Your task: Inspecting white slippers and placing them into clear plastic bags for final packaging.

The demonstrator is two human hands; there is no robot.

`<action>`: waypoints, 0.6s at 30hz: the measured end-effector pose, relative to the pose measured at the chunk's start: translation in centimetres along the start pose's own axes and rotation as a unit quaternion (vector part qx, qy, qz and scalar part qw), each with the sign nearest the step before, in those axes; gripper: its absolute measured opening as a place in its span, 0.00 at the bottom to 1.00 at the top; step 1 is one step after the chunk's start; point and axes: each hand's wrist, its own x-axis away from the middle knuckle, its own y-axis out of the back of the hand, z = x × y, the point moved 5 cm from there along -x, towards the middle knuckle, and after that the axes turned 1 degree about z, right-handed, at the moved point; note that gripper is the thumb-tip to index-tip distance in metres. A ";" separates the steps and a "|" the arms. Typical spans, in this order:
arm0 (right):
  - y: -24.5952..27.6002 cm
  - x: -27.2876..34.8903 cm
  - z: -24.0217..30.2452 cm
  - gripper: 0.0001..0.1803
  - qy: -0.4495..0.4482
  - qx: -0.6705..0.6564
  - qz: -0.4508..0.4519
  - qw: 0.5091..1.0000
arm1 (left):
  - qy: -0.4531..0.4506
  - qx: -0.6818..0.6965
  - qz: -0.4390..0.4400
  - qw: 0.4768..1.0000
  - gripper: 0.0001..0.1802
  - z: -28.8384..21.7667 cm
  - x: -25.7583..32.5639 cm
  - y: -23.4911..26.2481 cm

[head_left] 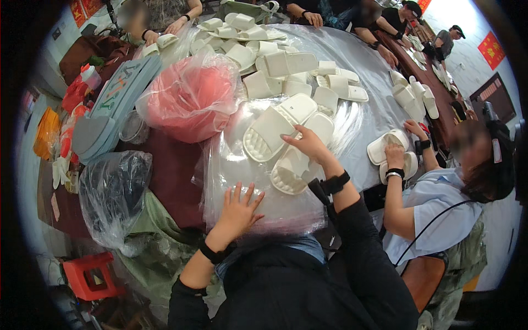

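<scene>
The white moulded foam slide sandal (pixel 268 133) lies sole-up on the clear crinkled plastic bag (pixel 231 170) of more white slippers at the near table edge; it looks light, slightly springy and smooth, best pinched at its rim or strap. The right hand (pixel 308 144) reaches forward, fingers curled onto the sandal's edge. The left hand (pixel 240 208) presses flat on the bag, fingers spread.

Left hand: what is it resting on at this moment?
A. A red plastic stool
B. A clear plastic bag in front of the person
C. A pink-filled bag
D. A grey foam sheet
B: the left hand lies flat, fingers spread, on the clear plastic bag, while the right hand touches a white slipper further up.
</scene>
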 end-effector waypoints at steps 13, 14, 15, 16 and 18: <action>-0.5 5.9 -0.2 0.13 -0.109 -0.442 0.066 0.888 | -0.046 -0.055 0.011 0.997 0.30 0.7 1.3 -0.8; -0.5 7.2 1.2 0.11 -0.097 -0.499 0.075 0.858 | -0.027 -0.039 0.030 0.998 0.30 0.7 1.2 -0.8; -0.4 8.5 1.6 0.10 -0.106 -0.532 0.084 0.836 | -0.038 -0.022 0.011 0.999 0.29 0.3 0.7 -0.2; -0.4 9.9 1.8 0.10 -0.102 -0.532 0.085 0.836 | -0.037 -0.025 0.008 0.999 0.29 0.2 0.5 -0.1; -0.2 13.0 2.4 0.13 -0.079 -0.615 0.114 0.776 | -0.048 0.083 -0.033 0.995 0.28 -0.3 0.1 0.5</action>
